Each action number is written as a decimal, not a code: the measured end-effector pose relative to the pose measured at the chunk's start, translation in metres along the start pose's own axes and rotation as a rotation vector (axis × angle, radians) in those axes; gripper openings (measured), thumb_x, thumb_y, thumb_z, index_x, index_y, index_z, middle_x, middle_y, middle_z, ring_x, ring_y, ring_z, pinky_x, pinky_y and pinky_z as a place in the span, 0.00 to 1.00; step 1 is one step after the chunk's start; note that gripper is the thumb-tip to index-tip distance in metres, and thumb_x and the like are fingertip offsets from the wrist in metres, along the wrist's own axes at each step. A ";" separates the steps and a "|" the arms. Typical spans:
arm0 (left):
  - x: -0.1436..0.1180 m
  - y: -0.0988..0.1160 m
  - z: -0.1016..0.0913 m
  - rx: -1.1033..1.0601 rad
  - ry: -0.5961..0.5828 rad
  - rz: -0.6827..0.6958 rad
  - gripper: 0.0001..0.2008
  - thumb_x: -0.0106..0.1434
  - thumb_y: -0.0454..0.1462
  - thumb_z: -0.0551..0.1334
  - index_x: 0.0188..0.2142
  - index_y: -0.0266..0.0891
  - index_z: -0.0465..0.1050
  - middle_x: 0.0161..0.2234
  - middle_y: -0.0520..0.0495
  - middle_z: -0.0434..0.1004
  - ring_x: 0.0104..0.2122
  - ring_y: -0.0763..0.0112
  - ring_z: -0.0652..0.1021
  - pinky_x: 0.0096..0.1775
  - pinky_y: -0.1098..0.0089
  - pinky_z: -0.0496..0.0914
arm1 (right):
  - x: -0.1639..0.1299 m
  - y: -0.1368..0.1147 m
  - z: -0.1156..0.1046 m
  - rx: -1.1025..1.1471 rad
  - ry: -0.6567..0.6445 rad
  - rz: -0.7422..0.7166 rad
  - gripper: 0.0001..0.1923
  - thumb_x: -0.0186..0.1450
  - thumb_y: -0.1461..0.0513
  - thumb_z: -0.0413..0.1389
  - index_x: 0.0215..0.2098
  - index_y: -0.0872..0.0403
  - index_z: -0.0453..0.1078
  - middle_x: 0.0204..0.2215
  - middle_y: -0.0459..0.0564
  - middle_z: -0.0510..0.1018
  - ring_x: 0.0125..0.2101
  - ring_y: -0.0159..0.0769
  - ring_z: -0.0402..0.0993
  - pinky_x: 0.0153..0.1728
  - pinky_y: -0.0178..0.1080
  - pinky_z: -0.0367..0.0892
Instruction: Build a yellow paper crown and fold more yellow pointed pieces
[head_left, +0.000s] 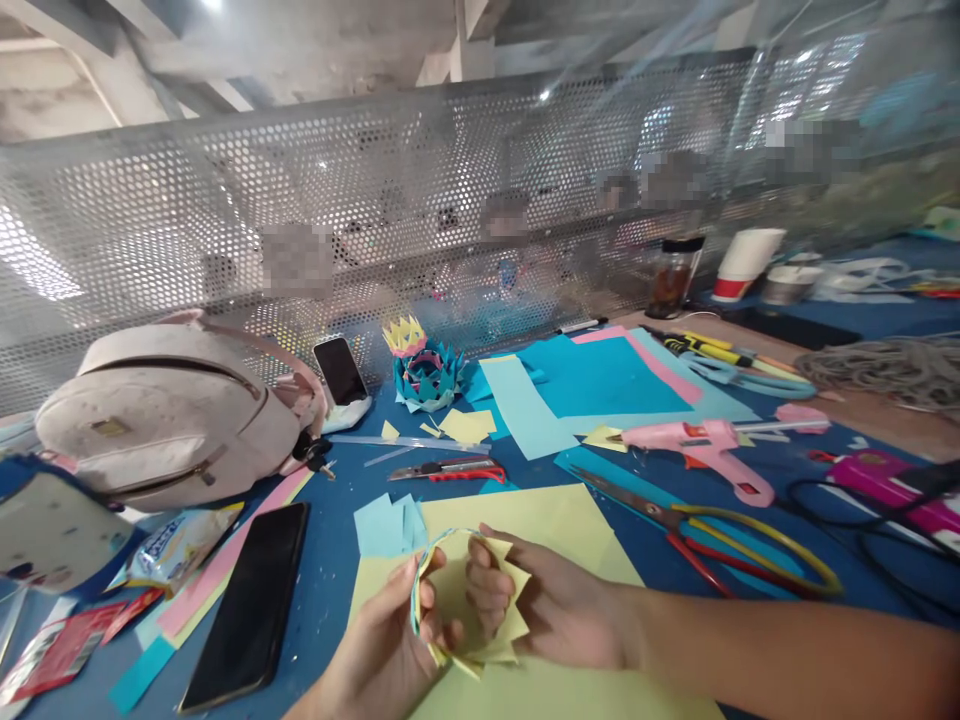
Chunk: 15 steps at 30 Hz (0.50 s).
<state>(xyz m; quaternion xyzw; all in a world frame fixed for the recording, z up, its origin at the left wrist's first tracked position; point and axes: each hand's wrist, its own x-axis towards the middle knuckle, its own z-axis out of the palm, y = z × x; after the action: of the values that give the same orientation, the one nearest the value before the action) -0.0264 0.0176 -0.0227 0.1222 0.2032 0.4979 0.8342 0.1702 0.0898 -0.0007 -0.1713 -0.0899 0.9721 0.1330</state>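
Note:
A small yellow paper crown (pixel 517 622) with zigzag points and a blue-edged band is held between my two hands. My left hand (pixel 394 620) is closed on the band at its left side, thumb on top. Fingers of my right hand (pixel 551 595) curl into the ring and grip its right side, where the points stick outward. Beneath both hands lies a large sheet of pale yellow paper (pixel 577 520). Small light blue paper pieces (pixel 386 525) rest on the sheet's upper left, close to my left hand.
Scissors (pixel 667 520) and a pink glue gun (pixel 701 440) lie to the right. A red utility knife (pixel 450 470) is ahead, before finished paper crowns (pixel 427 372). On the left are a black phone (pixel 247 605) and a backpack (pixel 172 410). A perforated metal screen (pixel 420 180) stands behind.

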 end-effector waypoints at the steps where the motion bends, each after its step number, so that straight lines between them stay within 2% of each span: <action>1: 0.000 0.000 -0.001 0.007 0.006 0.002 0.12 0.62 0.40 0.73 0.43 0.38 0.79 0.25 0.60 0.79 0.21 0.85 0.76 0.43 0.75 0.71 | 0.000 0.000 0.000 -0.019 -0.003 -0.003 0.15 0.69 0.55 0.61 0.30 0.56 0.67 0.21 0.39 0.66 0.24 0.26 0.65 0.32 0.30 0.62; 8: -0.004 0.001 0.001 0.050 0.012 -0.032 0.12 0.60 0.40 0.74 0.41 0.38 0.78 0.19 0.61 0.72 0.17 0.85 0.72 0.42 0.74 0.70 | 0.007 0.006 -0.016 -0.131 -0.116 -0.057 0.20 0.62 0.53 0.68 0.26 0.60 0.69 0.21 0.41 0.67 0.24 0.26 0.65 0.38 0.34 0.61; 12: -0.002 0.000 0.006 0.022 -0.013 -0.032 0.11 0.61 0.40 0.73 0.41 0.39 0.80 0.20 0.60 0.74 0.18 0.84 0.73 0.42 0.73 0.70 | 0.003 0.005 -0.013 -0.086 -0.081 -0.052 0.20 0.64 0.53 0.67 0.25 0.59 0.69 0.20 0.40 0.66 0.24 0.26 0.65 0.37 0.32 0.61; 15: 0.000 0.000 0.009 -0.018 -0.058 -0.019 0.13 0.63 0.44 0.72 0.42 0.39 0.81 0.22 0.59 0.77 0.20 0.81 0.76 0.41 0.71 0.71 | -0.003 0.003 -0.004 -0.046 -0.017 -0.018 0.18 0.65 0.52 0.65 0.29 0.58 0.70 0.22 0.42 0.70 0.27 0.28 0.68 0.37 0.32 0.62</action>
<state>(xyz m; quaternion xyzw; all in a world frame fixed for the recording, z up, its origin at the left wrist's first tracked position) -0.0223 0.0178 -0.0149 0.1270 0.1757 0.4880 0.8455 0.1736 0.0871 -0.0044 -0.1653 -0.1146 0.9700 0.1369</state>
